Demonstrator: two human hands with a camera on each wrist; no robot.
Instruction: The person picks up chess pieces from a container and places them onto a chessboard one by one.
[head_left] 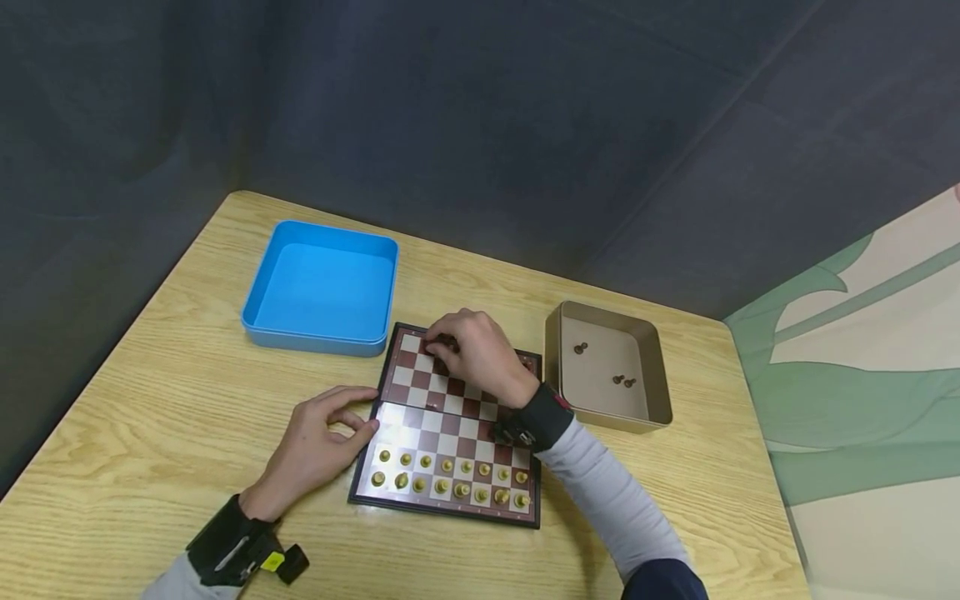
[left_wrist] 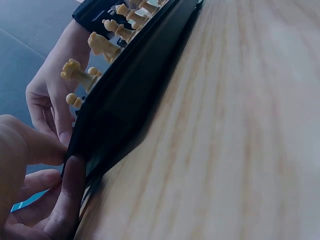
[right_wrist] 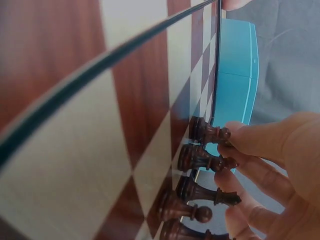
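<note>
A folding magnetic chessboard [head_left: 431, 423] lies on the wooden table. Along its near edge stand two rows of pale chess pieces [head_left: 461, 490]. My left hand [head_left: 318, 433] touches the board's left edge with thumb and forefinger; in the left wrist view, its fingertips [left_wrist: 75, 180] lie against the dark side. Over the far rows, my right hand [head_left: 480, 350] pinches a dark pawn [right_wrist: 212, 132] between thumb and forefinger, the pawn's base at the board. Beside it in the right wrist view stand several dark pieces [right_wrist: 205, 192]. The hand hides part of the far rows in the head view.
A blue tray [head_left: 322, 340] sits at the back left, near the board's corner. Right of the board is a beige box [head_left: 609, 417] with 3 dark pawns [head_left: 580, 348] in it. A dark curtain [head_left: 465, 150] hangs behind the table.
</note>
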